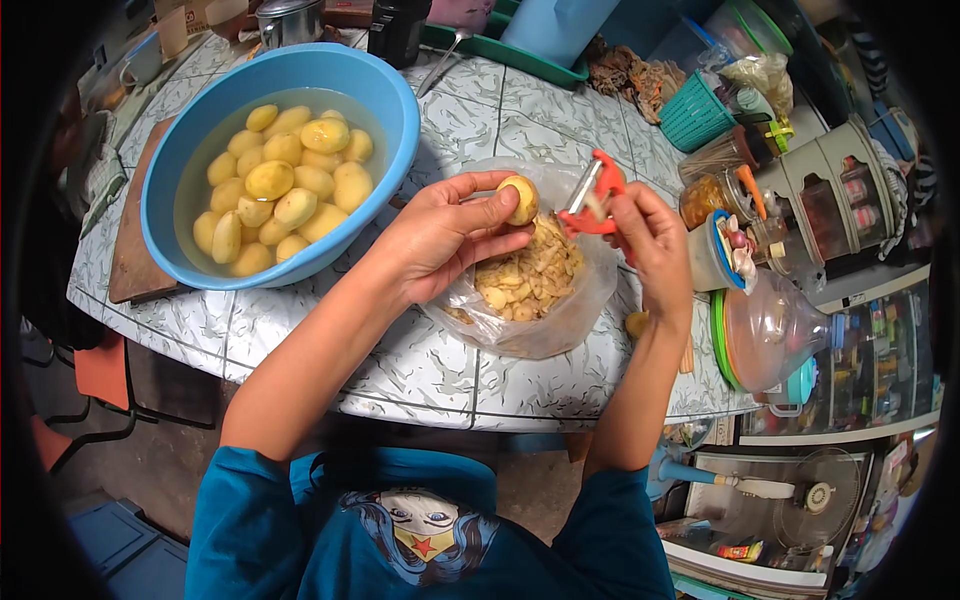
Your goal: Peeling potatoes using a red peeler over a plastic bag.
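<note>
Between the thumb and fingers of my left hand is a small potato, held over a clear plastic bag. My right hand grips a red-handled Y-shaped vegetable peeler, its metal blade a little to the right of the potato and apart from it. A bit of peel appears caught in the peeler. Thin potato peelings fill the bag's open mouth. To the left, a large blue plastic basin holds water and many peeled potatoes. Another potato lies partly hidden behind my right wrist.
A wooden board lies partly under the basin. Behind stand a green tray and a spoon. At right are a teal basket, jars, a container with garlic and a plastic dome. The table edge curves before me.
</note>
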`<state>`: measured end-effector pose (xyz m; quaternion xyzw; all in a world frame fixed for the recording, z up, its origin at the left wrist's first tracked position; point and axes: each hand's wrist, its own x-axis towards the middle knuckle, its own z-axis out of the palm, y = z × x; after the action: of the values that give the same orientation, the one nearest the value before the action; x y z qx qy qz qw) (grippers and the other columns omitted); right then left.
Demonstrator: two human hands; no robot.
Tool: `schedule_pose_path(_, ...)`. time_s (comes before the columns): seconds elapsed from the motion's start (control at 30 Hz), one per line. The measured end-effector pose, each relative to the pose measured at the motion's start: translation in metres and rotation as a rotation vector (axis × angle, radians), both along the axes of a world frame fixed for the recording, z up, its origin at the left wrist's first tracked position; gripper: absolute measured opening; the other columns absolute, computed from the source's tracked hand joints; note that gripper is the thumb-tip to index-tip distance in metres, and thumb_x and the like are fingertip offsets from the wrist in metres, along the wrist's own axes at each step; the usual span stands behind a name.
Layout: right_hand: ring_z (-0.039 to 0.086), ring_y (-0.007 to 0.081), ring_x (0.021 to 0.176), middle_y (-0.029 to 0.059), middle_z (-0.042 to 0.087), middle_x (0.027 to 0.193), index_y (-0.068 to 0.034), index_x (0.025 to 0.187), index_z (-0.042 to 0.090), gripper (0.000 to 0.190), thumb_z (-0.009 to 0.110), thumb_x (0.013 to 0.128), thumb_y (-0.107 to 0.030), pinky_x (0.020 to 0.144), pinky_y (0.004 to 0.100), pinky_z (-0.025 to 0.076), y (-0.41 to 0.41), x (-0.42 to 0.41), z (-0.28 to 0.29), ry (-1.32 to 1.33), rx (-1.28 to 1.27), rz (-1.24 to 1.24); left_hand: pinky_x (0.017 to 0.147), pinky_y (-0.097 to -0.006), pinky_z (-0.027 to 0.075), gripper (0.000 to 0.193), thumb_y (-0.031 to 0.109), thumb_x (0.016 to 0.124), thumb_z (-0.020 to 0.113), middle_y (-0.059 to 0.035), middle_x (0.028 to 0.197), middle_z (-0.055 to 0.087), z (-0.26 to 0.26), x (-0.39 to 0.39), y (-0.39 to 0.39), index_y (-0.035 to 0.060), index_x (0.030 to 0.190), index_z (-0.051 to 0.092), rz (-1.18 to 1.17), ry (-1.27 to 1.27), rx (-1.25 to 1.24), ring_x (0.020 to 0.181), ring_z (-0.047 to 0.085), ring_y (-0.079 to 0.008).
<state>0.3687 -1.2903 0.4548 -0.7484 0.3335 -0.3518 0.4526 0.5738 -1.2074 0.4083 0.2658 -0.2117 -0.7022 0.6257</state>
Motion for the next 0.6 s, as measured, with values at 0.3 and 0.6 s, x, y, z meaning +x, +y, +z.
schedule_pose_path(0.3, 0.040, 0.0122, 0.053, -0.0037, 0.050, 0.052, -0.015, 0.068, 0.064, 0.025, 0.067, 0.082, -0.035, 0.073, 0.0310, 0.023, 0.006, 0.024, -0.019, 0.315, -0.761, -0.175, 0.085, -0.0292, 0.056, 0.031, 0.013, 0.090, 0.061, -0.0118, 0.103, 0.061, -0.005, -0.001, -0.002, -0.0036, 0.114, 0.051, 0.027, -0.130, 0.067, 0.096, 0.063, -0.0199)
schedule_pose_path(0.6, 0.046, 0.0101, 0.057, -0.0062, 0.055, 0.056, -0.017, 0.069, 0.068, 0.019, 0.069, 0.079, -0.034, 0.076, 0.0328, 0.023, -0.014, 0.018, -0.029, 0.361, -0.811, -0.196, 0.080, -0.0271, 0.055, 0.030, 0.012, 0.088, 0.063, -0.0112, 0.099, 0.064, -0.008, 0.007, -0.006, -0.0056, 0.111, 0.055, -0.069, -0.203, -0.074, 0.087, 0.064, -0.0161)
